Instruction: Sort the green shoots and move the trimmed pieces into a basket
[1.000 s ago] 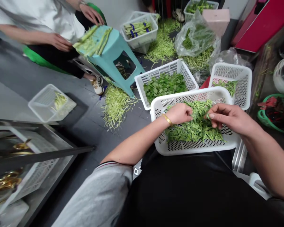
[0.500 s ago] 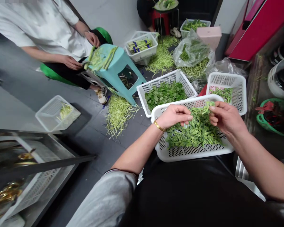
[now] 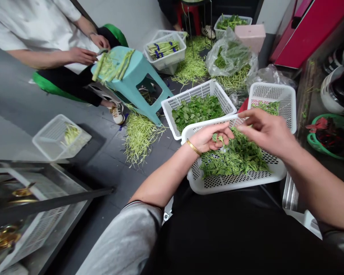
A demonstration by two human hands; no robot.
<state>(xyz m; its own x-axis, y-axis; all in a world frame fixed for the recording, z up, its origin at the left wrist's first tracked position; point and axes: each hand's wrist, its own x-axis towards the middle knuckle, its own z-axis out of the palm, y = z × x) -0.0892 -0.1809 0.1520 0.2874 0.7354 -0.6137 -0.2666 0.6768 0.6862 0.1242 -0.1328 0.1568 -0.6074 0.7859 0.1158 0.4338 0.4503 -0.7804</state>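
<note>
A white perforated basket (image 3: 202, 188) stands in front of me, with a heap of curly leafy greens (image 3: 236, 158) in it. Over its left part, my left hand (image 3: 212, 138) is turned palm up, fingers curled round a small green sprig (image 3: 218, 138). A gold bracelet circles that wrist. My right hand (image 3: 265, 128) hovers above the right side of the heap, thumb and fingers apart, with nothing visible in it. Part of the basket's far rim is hidden behind this hand.
Beyond are a basket of broad leaves (image 3: 199, 110) and another white basket (image 3: 289, 99). At left, a person (image 3: 60, 38) handles stalks at a blue stool (image 3: 140, 72). Trimmings (image 3: 141, 135) litter the floor. A metal rack (image 3: 71, 202) stands lower left.
My right hand has let go of the greens it pinched and its fingers have spread. My left hand has turned palm up, showing the sprig. The view has shifted slightly.
</note>
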